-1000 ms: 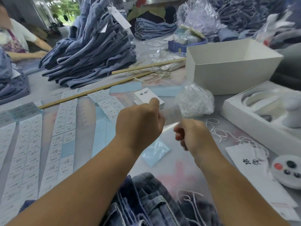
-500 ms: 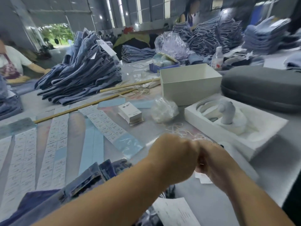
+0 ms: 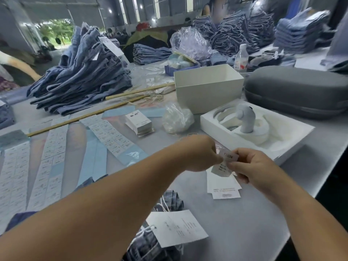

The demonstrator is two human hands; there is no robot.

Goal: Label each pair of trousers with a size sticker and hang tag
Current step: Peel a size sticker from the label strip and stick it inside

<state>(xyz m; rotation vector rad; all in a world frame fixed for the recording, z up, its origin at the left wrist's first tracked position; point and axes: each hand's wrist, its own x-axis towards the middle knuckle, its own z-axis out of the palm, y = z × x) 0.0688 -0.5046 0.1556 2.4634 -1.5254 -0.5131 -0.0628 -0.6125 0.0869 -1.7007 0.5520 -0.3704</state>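
Observation:
Both of my hands meet over the table's right side. My left hand [image 3: 199, 153] and my right hand [image 3: 252, 166] pinch a small white size sticker [image 3: 230, 156] between them, above a white hang tag [image 3: 219, 169]. More hang tags [image 3: 224, 187] lie in a loose pile just below. A pair of blue denim trousers [image 3: 150, 245] lies at the near edge under my left forearm, with a white tag [image 3: 177, 230] on a string resting on it. Long strips of size stickers [image 3: 54, 147] cover the table on the left.
A stack of small cards [image 3: 140, 122] and a clear bag of strings [image 3: 177, 119] sit mid-table. Behind stand an open white box [image 3: 207, 91], a white tray [image 3: 293, 140] with a moulded insert, a grey case [image 3: 297, 91], wooden sticks [image 3: 90, 115] and piles of folded jeans [image 3: 81, 81].
My hands, pressed together half a second ago, have drawn slightly apart with a size sticker now showing between the fingertips. The view has shifted right and down, showing the tagged trousers.

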